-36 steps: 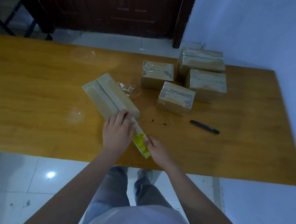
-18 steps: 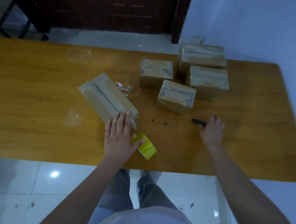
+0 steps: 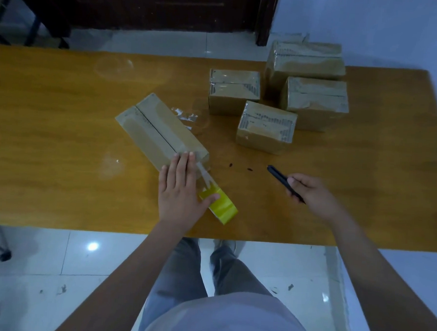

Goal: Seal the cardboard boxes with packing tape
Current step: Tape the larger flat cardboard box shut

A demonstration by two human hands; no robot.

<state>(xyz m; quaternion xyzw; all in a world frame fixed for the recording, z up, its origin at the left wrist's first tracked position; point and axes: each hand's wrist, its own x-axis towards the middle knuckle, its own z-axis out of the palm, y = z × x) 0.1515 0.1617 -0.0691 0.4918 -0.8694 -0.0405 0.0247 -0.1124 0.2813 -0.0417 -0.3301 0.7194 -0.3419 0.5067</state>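
Note:
A long cardboard box (image 3: 158,129) lies diagonally on the wooden table (image 3: 49,131), its centre seam showing. A clear strip of tape runs from its near end to a yellow tape roll (image 3: 221,208) on the table. My left hand (image 3: 179,188) lies flat with fingertips on the box's near end and the thumb against the roll. My right hand (image 3: 309,191) is closed around a black cutter (image 3: 279,176), just above the table to the right of the roll.
Several taped cardboard boxes (image 3: 266,127) stand grouped at the back right. A crumpled scrap of clear tape (image 3: 186,115) lies beside the long box. The table's near edge runs just below the roll. A dark wooden door (image 3: 144,7) is beyond the table.
My right hand let go of the tape roll, reached right to the black cutter and picked it up. My left hand stayed on the box end and roll.

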